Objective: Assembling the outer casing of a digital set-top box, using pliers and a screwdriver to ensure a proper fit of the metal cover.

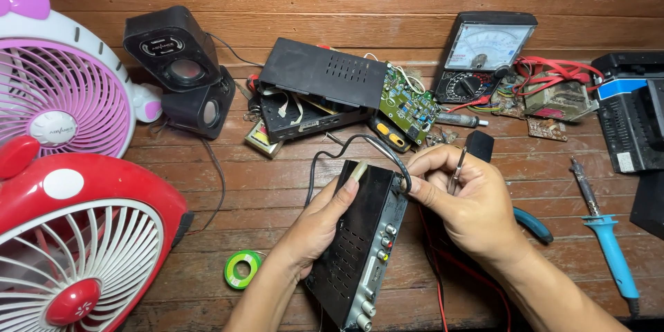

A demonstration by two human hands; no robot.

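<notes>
1. Black set-top box (pixel 360 235): a flat rectangular case with rows of vent slots on its broad face, tipped up on edge above the wooden bench. Its rear panel faces 4 o'clock and carries a row of round sockets, among them one yellow and one red. The long axis runs from 12 o'clock to 6 o'clock.
2. Black cable (pixel 346 144): it leaves the box's upper corner at 1 o'clock, arches toward 11 o'clock, then drops along the left side.
3. Metal tweezers (pixel 458 169): slim and bright, upright, at 2 o'clock from the box.
</notes>
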